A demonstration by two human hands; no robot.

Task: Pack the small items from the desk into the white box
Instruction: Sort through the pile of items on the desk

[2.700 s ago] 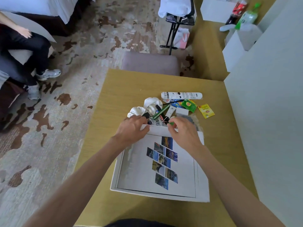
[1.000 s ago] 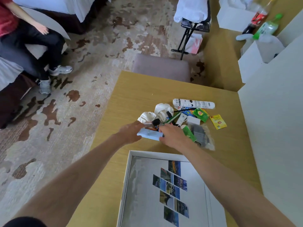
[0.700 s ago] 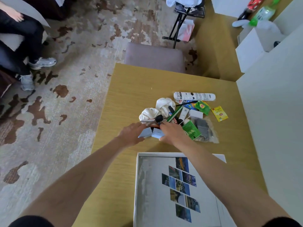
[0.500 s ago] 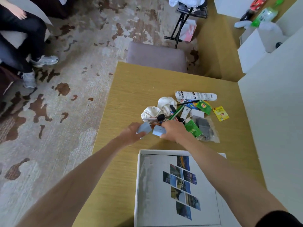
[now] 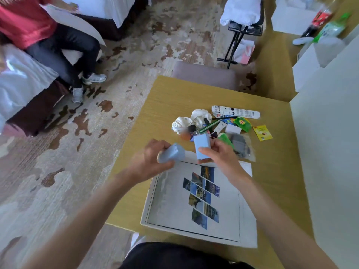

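The white box point(image 5: 167, 202) lies flat on the desk near me, with a strip of photo tiles printed on its face. My left hand point(image 5: 149, 162) grips a small pale blue box point(image 5: 172, 153) above the white box's far left corner. Beside it, my right hand point(image 5: 221, 152) holds a second pale blue box point(image 5: 202, 145) upright over the far edge. Behind them sits a pile of small items point(image 5: 217, 125): two white cloth bundles, a white tube point(image 5: 236, 112), green packets, a yellow tea sachet point(image 5: 262, 132) and a clear bag of grey parts point(image 5: 240, 145).
The wooden desk point(image 5: 174, 94) meets a white wall on its right. A grey stool point(image 5: 204, 74) stands at its far edge. A person sits on a bed at the far left. A folding rack point(image 5: 239, 33) and bottles point(image 5: 330, 26) stand at the back.
Both hands reached into the pile, each took a pale blue box, lifted it and drew it back toward me over the white box's far edge.
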